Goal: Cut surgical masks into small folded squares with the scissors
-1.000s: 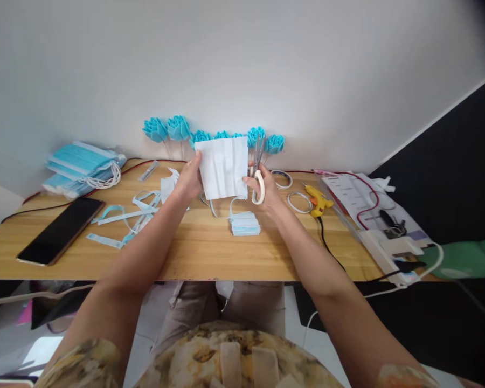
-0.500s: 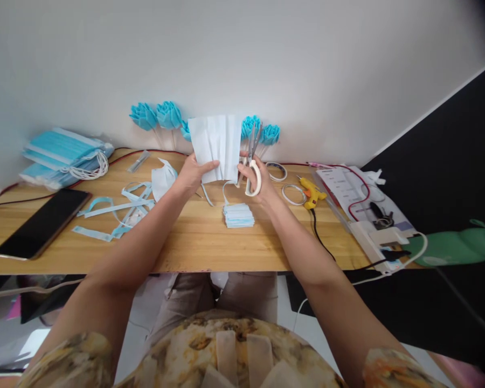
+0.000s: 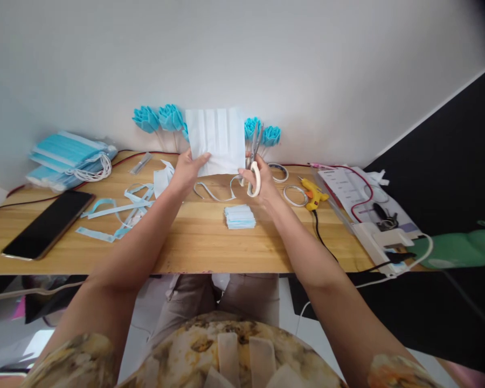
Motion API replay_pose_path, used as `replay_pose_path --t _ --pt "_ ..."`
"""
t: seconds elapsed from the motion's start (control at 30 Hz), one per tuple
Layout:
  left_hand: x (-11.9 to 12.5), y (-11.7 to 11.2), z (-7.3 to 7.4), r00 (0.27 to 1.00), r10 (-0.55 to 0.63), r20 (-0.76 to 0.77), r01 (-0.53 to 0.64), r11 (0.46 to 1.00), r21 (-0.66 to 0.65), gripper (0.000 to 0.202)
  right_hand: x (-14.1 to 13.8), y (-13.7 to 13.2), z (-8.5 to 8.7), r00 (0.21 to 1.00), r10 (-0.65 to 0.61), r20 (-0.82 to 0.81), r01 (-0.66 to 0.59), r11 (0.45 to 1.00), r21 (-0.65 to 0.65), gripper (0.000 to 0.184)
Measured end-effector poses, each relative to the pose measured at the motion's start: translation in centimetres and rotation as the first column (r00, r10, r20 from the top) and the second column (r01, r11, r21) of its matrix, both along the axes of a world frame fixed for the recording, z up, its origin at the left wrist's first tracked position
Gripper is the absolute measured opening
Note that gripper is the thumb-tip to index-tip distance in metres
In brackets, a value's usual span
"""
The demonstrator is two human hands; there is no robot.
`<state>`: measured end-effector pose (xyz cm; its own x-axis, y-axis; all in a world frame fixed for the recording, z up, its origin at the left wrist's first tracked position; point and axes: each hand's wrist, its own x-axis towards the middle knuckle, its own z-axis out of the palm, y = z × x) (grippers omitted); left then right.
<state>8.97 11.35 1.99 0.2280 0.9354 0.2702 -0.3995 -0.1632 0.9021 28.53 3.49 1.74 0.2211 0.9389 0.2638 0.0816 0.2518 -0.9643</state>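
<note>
White pleated sheet of thin, cloth-like material point(image 3: 215, 132) hangs spread in the head view, raised above the wooden worktop point(image 3: 202, 248) toward its back edge. It covers part of a row of bright blue, many-petalled flowers point(image 3: 171, 117) on thin stems along that edge. The left hand point(image 3: 187, 171) has its fingers clamped on the sheet's lower left corner, thumb across the front. The right hand point(image 3: 261, 180) has its fingers closed around steel scissors with white looped handles point(image 3: 255, 141), blades pointing up beside the sheet's right edge; its thumb is at the lower right corner, though whether it pinches the fabric I cannot tell.

To handle the sheet well, I would keep an even, light pull between both lower corners so the pleats lie flat, and angle the blades away from the fabric and the left fingers. Slack would likely let such soft material fold over.

Below the sheet, a narrow pale curled strip point(image 3: 214, 198) lies near a small stack of folded blue-and-white pieces point(image 3: 240, 216), midway along the worktop toward its front edge; it seems wise to keep both clear of the wrists.
</note>
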Motion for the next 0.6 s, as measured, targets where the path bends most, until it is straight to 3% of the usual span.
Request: replay_pose_path --t 0.33,0.5,0.6 --pt "-0.06 -0.06 0.14 1.000 -0.024 0.008 0.024 1.000 -0.004 0.058 -0.03 -0.30 0.39 0.998 0.052 -0.039 -0.053 0.999 -0.003 0.053" --pt "0.03 -0.48 0.03 0.992 -0.121 -0.038 0.121 0.993 -0.017 0.058 0.37 0.02 0.09 0.995 0.063 -0.074 -0.059 0.996 0.062 0.050" --pt "0.20 -0.76 0.00 0.983 -0.171 -0.065 0.169 0.985 -0.039 0.059 0.55 0.31 -0.04 0.998 0.001 -0.067 0.004 0.997 0.078 0.051"
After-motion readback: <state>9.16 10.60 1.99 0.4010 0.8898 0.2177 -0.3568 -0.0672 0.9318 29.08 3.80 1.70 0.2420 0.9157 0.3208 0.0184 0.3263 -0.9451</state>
